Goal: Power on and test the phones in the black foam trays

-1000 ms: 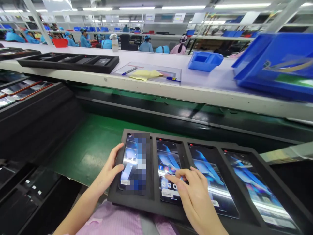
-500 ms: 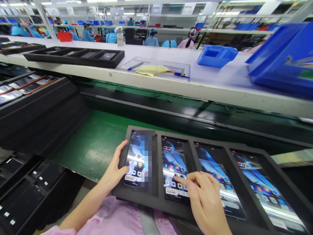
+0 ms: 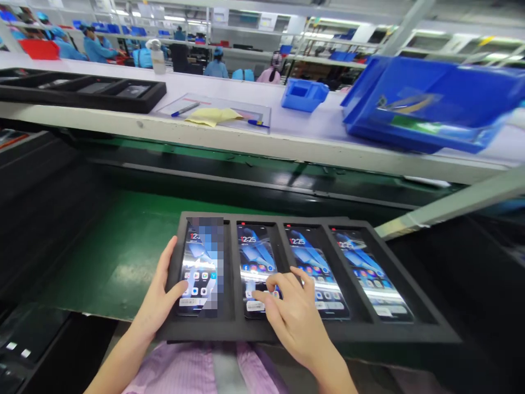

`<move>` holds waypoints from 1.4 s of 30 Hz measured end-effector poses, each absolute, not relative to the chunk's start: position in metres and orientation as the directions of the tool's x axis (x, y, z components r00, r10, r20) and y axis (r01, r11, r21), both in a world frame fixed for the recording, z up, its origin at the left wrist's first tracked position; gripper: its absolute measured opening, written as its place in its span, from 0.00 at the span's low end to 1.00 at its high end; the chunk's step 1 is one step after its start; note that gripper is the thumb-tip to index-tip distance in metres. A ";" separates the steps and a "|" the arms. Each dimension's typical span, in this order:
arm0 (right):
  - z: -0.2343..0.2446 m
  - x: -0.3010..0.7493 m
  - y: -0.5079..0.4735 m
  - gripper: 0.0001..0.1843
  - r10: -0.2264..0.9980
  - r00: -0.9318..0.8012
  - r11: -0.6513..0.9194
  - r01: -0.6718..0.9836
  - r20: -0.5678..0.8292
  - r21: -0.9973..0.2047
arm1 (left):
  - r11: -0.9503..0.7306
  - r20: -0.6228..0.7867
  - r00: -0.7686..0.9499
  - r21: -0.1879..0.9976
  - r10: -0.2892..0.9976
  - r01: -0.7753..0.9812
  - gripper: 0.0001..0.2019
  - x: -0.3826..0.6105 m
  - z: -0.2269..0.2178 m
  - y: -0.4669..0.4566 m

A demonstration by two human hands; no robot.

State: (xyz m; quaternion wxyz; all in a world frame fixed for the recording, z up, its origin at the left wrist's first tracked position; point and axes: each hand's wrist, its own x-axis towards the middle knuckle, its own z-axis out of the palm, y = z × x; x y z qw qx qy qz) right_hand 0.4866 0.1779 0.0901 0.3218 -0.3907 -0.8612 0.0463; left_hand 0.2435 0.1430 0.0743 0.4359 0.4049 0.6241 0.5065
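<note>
A black foam tray (image 3: 205, 330) lies in front of me with several lit smartphones in its slots. My left hand (image 3: 158, 298) grips the tray's left edge, its thumb over the edge of the leftmost smartphone (image 3: 194, 273). A blurred patch covers part of that phone. Over the second smartphone (image 3: 256, 249) is my right hand (image 3: 293, 309), holding nothing. One finger points at the lower icons, at or just above the glass, while the others are bent and apart. The third smartphone (image 3: 309, 257) is partly behind this hand. The rightmost smartphone (image 3: 367, 268) shows its home screen.
On the white shelf (image 3: 225, 134) beyond stand a long black tray (image 3: 151, 101), a small blue bin (image 3: 303, 96) and a large blue bin (image 3: 410, 126). Yellow paper (image 3: 213, 116) and pens lie there too. A pale bar (image 3: 463, 202) slants at the right. Co-workers sit far back.
The view has swung right, so the shelf items sit further left. My right fingertip has shifted left across the second phone's lower icons. My left hand stays at the tray's edge.
</note>
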 end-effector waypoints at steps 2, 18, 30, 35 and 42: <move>0.089 0.504 0.176 0.18 0.675 -0.403 0.666 0.693 0.617 -0.276 | 0.170 -0.139 -0.321 0.983 0.937 0.068 0.35 0.244 0.073 0.144; 0.072 0.595 0.166 0.22 0.669 0.143 -0.003 0.982 0.729 -0.190 | 0.204 -0.119 -0.377 0.960 0.918 0.192 0.31 0.248 0.074 0.149; 0.073 0.566 0.169 0.20 0.703 0.064 0.192 0.942 0.708 -0.276 | 0.121 -0.053 -0.315 0.972 0.948 0.200 0.29 0.247 0.073 0.149; 0.080 0.518 0.168 0.19 0.757 -0.240 0.489 0.825 0.608 -0.284 | 0.217 -0.172 -0.339 0.971 0.925 0.099 0.28 0.246 0.076 0.145; 0.089 0.484 0.162 0.19 0.758 -0.486 0.630 0.717 0.436 -0.297 | 0.206 -0.194 -0.326 0.978 0.925 0.005 0.29 0.247 0.076 0.144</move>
